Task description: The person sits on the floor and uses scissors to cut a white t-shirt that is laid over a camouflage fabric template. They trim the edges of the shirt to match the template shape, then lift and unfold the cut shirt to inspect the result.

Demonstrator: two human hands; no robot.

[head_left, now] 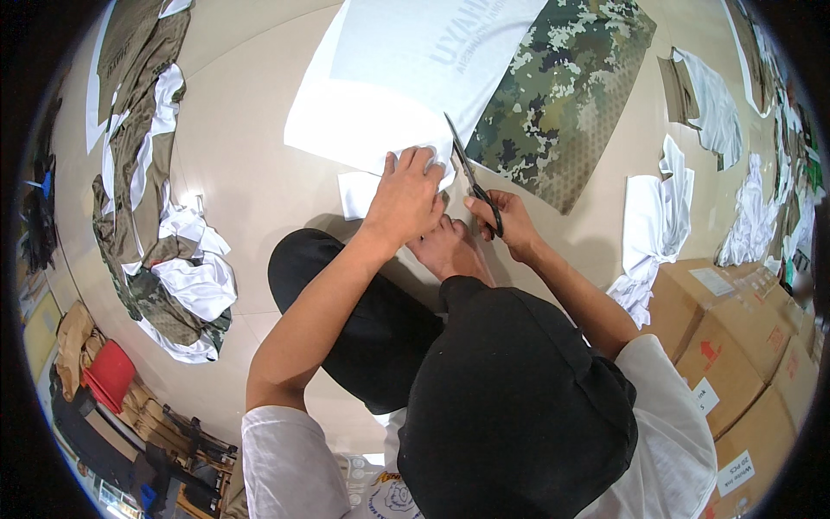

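Note:
A large white cloth panel (350, 117), with faint grey lettering showing through, lies flat on the floor ahead of me. My left hand (405, 195) grips its bunched near edge with bent fingers. In my right hand (506, 223) are black-handled scissors (471, 173), their blades pointing away from me beside the cloth's right edge. Whether the blades have cloth between them I cannot tell. A green and brown camouflage panel (553, 104) adjoins the white one on the right. A small white scrap (355, 195) sits left of my left hand.
My bare foot (451, 251) rests just below both hands, between my black-clad knees. Brown, camouflage and white garment pieces (143, 173) are heaped at the left. White cloths (653, 212) lie at the right, near stacked cardboard boxes (731, 337). A red object (109, 375) is at lower left.

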